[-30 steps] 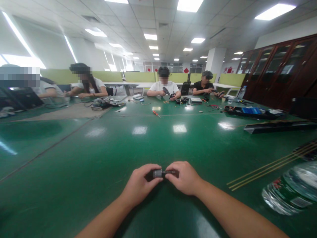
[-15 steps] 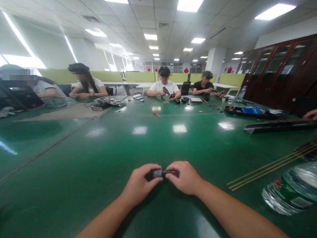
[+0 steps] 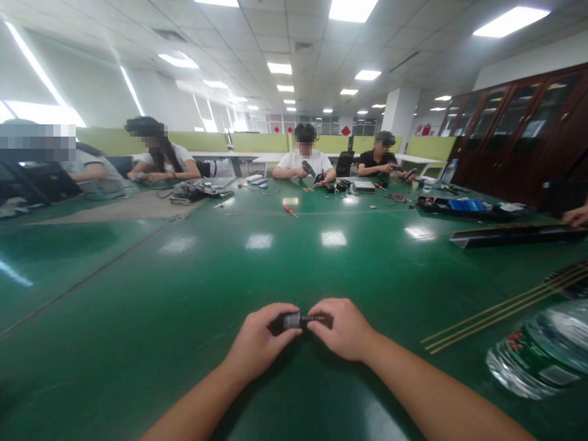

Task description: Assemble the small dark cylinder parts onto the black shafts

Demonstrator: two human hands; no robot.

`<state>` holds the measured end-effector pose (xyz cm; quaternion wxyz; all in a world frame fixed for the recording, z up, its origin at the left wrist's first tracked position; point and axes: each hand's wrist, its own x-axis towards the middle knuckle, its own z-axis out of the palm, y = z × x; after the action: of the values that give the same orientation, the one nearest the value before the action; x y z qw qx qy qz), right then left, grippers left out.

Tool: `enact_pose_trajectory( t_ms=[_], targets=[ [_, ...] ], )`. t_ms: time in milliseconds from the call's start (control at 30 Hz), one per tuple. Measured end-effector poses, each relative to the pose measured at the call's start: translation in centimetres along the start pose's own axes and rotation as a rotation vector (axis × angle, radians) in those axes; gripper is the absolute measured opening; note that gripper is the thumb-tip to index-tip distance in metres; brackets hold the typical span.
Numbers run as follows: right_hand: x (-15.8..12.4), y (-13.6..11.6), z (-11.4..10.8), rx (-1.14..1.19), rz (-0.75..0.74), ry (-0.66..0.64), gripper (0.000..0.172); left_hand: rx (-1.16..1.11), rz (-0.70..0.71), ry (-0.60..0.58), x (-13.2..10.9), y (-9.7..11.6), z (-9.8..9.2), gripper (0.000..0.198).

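Your left hand (image 3: 258, 338) pinches a smooth grey cylinder (image 3: 292, 321); your right hand (image 3: 345, 331), a slim dark rod (image 3: 316, 318). Apparently joined; completion unclear.

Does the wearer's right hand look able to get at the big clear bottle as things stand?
Probably yes: nothing tall separates the right hand from the bottle on its own side, though it's holding a dark thin piece.

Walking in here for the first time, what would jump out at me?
Probably the two bare hands at the lower centre: the left hand grips the grey end of a small grey-and-black part, the right hand its thin dark end. Next, the wide, shiny green table around them, with a big clear bottle at the lower right and an orange screwdriver farther back.
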<state>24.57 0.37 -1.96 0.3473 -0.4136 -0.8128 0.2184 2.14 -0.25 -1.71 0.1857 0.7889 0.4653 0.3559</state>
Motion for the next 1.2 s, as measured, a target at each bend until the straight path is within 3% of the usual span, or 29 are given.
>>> enact_pose_trajectory(
  t_ms=[1200],
  targets=[
    [0.10, -0.02, -0.07, 0.031, 0.059, -0.004, 0.009, 0.007, -0.001, 0.020, 0.04, 0.12, -0.14, 0.025]
  ],
)
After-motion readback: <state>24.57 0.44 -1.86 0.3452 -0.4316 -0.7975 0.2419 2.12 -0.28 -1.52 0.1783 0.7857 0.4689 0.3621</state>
